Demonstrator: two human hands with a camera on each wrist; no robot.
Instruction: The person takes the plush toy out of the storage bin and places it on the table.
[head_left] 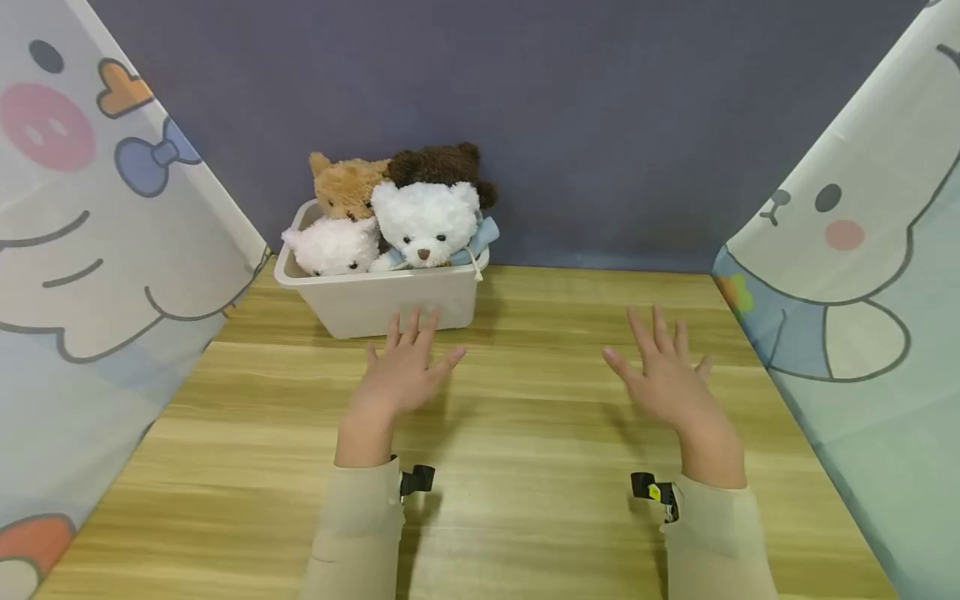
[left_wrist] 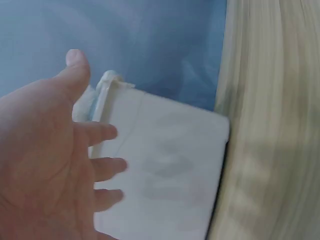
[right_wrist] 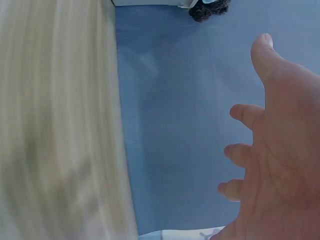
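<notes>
A white plastic bin (head_left: 390, 304) filled with plush bears stands at the back left of the table. In it sit a white bear (head_left: 425, 221), a pale pink-white bear (head_left: 335, 244), a tan bear (head_left: 347, 187) and a dark brown bear (head_left: 438, 165). My left hand (head_left: 401, 371) is spread in front of the bin, palm toward it, and holds nothing; its fingertips overlap the bin's front wall (left_wrist: 165, 160) in the left wrist view. Over the right part of the table, my right hand (head_left: 667, 379) is also spread with nothing in it.
The wooden table (head_left: 540, 467) runs back to a dark grey-blue cloth wall (head_left: 600, 125). Cartoon-printed cloth panels stand along the left (head_left: 150, 250) and right (head_left: 862, 250) sides. A light blue rolled piece (head_left: 483, 237) pokes over the bin's right rim.
</notes>
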